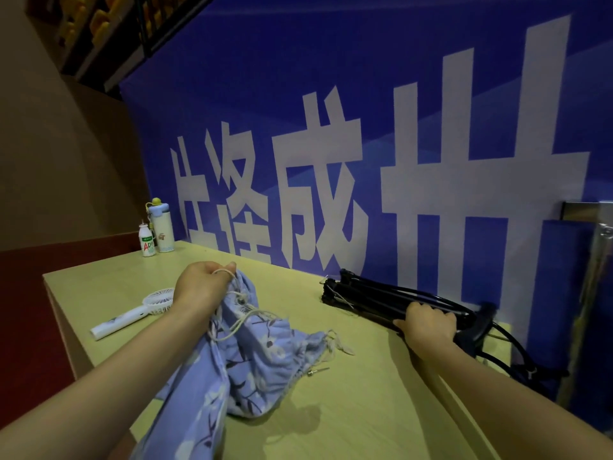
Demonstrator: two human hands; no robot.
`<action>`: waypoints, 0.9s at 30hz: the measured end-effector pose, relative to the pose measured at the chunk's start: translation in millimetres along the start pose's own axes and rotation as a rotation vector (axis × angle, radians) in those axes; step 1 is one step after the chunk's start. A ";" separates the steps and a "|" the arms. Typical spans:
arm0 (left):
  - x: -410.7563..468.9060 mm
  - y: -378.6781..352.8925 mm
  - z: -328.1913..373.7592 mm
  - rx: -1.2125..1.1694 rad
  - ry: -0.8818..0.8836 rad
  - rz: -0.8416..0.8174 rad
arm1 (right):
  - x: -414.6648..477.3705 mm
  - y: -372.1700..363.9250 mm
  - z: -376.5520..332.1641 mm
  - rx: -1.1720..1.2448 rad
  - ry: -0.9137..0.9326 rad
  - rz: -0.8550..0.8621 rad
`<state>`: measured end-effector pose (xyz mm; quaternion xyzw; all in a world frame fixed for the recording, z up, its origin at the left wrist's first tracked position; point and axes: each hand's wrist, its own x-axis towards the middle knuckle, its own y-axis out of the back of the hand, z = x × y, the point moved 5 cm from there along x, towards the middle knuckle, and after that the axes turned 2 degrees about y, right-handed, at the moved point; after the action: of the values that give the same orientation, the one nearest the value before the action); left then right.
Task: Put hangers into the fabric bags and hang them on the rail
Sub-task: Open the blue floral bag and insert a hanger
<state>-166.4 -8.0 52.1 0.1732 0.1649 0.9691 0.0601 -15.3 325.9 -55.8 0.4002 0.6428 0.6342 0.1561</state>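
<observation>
Bag (248,363) cropped below, hangers (368,297) bundled, indistinct

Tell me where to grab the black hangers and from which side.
Probably grip the black hangers across their bundled arms, from the near side and above, as the right hand does: the stack lies flat along the blue banner, which blocks the far side.

Blue floral fabric bag (252,353), blk hangers (365,298), pale-green table (348,410).

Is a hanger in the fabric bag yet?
Seemingly out: bag droops limp from left hand; right hand grips black hangers stacked on table.
</observation>
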 end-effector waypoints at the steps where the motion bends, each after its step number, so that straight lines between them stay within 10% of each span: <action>1: -0.2 1.4 0.2 0.003 0.003 0.001 | -0.7 -0.2 0.5 -0.013 0.009 0.011; 20: -78.4 124.1 69.3 0.579 -0.228 0.128 | -77.3 165.6 -37.1 0.147 0.364 0.524; 27: -91.8 192.9 65.2 0.220 -0.021 0.386 | -127.8 204.6 -72.9 0.329 0.698 0.583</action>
<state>-69.0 -185.5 146.5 0.2172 0.2329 0.9369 -0.1440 78.5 159.0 108.0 0.3463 0.6097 0.6379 -0.3184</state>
